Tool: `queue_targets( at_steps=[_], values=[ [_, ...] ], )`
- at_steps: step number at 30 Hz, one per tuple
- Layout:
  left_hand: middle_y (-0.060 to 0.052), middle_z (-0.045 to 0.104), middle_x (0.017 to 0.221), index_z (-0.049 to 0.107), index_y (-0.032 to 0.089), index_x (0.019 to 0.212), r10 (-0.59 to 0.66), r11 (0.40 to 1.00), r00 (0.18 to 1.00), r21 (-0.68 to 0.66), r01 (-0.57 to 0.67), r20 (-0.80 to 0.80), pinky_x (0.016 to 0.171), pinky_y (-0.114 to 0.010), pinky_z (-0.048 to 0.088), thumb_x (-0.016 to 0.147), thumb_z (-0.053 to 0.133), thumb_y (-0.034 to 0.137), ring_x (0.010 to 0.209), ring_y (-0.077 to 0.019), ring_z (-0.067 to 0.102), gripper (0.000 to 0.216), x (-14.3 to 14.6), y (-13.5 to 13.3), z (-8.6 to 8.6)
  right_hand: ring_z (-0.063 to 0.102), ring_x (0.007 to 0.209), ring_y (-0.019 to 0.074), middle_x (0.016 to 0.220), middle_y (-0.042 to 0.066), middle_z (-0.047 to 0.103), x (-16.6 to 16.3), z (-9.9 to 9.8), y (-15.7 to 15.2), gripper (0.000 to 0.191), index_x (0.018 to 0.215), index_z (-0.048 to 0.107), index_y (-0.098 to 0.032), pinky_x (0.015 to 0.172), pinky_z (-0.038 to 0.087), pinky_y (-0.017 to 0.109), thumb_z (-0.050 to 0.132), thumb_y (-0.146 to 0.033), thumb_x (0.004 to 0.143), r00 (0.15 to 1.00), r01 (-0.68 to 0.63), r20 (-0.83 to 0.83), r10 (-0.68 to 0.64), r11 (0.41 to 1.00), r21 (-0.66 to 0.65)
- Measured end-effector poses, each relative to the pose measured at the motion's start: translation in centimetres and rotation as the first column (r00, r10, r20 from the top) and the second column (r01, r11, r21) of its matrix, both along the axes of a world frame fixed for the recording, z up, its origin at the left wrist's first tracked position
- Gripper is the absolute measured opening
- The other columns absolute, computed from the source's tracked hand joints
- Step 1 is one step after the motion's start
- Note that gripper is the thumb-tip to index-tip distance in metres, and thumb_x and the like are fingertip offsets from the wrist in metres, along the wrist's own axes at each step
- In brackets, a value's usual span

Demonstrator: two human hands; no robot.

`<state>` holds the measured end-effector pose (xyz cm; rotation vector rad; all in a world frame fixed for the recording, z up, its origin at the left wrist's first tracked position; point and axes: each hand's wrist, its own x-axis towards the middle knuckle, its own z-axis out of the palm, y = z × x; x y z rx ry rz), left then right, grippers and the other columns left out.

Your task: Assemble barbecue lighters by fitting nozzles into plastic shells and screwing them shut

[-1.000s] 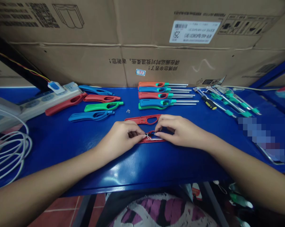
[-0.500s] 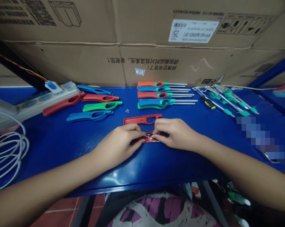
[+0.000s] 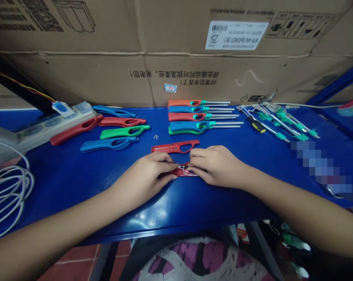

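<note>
At the middle of the blue tabletop, both my hands are closed on one red half-shell of a long-nosed lighter (image 3: 184,173). My left hand (image 3: 145,169) pinches its left end. On its right part are the fingers of my right hand (image 3: 220,166), which hide that end. Between the fingertips a small black part with white wires (image 3: 183,168) shows inside the shell; how it is seated cannot be made out. Just beyond my hands lies the other red half-shell (image 3: 172,148), hollow side up.
Lighters with metal nozzles (image 3: 190,116) lie stacked behind. Coloured handle shells (image 3: 114,132) are at left by a power strip (image 3: 52,123). Tiny screws (image 3: 155,137) lie between. Nozzle assemblies (image 3: 281,121) and a yellow-black screwdriver (image 3: 256,125) sit at right. A cardboard box (image 3: 106,78) walls the back.
My fingers have shifted very slightly around the black part and wires. The whole view has moved a little; the other things lie as before.
</note>
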<state>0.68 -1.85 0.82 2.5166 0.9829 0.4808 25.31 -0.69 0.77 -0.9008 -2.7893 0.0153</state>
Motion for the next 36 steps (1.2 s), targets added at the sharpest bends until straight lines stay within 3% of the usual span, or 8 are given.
queue_targets(
  at_steps=[5,10,17,22,28,36],
  values=[
    [-0.006,0.071,0.098,0.076,0.016,0.107,-0.003,1.0,0.999,0.009,0.002,0.039,0.083,-0.032,0.057,0.092,0.069,0.015,0.092,-0.0199,0.069,0.016,0.4,-0.3,-0.1,0.045,0.059,0.0138,0.088,0.005,0.065,-0.2,0.2,-0.1,0.023,0.087,0.067,-0.015,0.059,0.028,0.032,0.047,-0.017,0.098,0.991,-0.071,0.122,0.061,0.995,0.076],
    [-0.008,0.071,0.1,0.075,0.017,0.111,-0.021,0.998,0.999,0.067,0.022,-0.03,0.083,-0.035,0.058,0.098,0.061,0.02,0.093,-0.0212,0.068,0.02,0.4,-0.5,-0.2,0.048,0.061,0.0149,0.094,0.006,0.065,-0.2,0.4,0.0,0.015,0.093,0.066,-0.016,0.058,0.025,0.032,0.052,-0.01,0.09,0.972,-0.088,0.223,0.071,0.994,0.069],
    [-0.01,0.069,0.097,0.074,0.013,0.107,-0.015,0.981,0.969,0.185,0.062,-0.245,0.08,-0.038,0.06,0.103,0.052,0.025,0.089,-0.0231,0.067,0.025,0.9,-1.3,0.4,0.047,0.061,0.0137,0.095,0.005,0.067,-0.2,0.4,-0.1,0.019,0.092,0.067,-0.016,0.055,0.021,0.033,0.049,-0.019,0.099,0.989,-0.013,0.145,0.003,0.998,0.064],
    [-0.011,0.066,0.092,0.071,0.009,0.103,0.006,0.935,0.915,0.327,0.138,-0.404,0.077,-0.043,0.06,0.104,0.043,0.019,0.084,-0.0256,0.064,0.03,1.3,-2.0,0.1,0.045,0.059,0.0124,0.095,0.006,0.068,-0.3,-0.1,0.0,0.023,0.091,0.066,-0.015,0.054,0.019,0.032,0.046,-0.021,0.102,0.994,0.002,0.112,-0.01,0.997,0.072],
    [-0.01,0.066,0.096,0.072,0.012,0.103,0.002,0.981,0.961,0.187,0.053,-0.278,0.08,-0.038,0.06,0.102,0.05,0.02,0.087,-0.0229,0.065,0.023,1.1,-1.6,0.2,0.051,0.064,0.0125,0.097,0.006,0.069,-0.2,-0.3,0.2,0.026,0.093,0.068,-0.015,0.056,0.024,0.031,0.047,-0.025,0.103,0.997,0.016,0.073,-0.018,1.0,0.022],
    [-0.01,0.072,0.104,0.073,0.014,0.113,-0.026,0.992,0.989,0.12,0.043,-0.143,0.088,-0.039,0.06,0.1,0.056,0.019,0.098,-0.0242,0.069,0.022,0.7,-1.1,0.3,0.064,0.081,0.0143,0.099,0.003,0.071,0.6,0.2,0.9,0.012,0.091,0.07,-0.018,0.064,0.037,0.026,0.062,-0.026,0.097,0.989,0.096,-0.084,-0.122,0.959,-0.266]
  ],
)
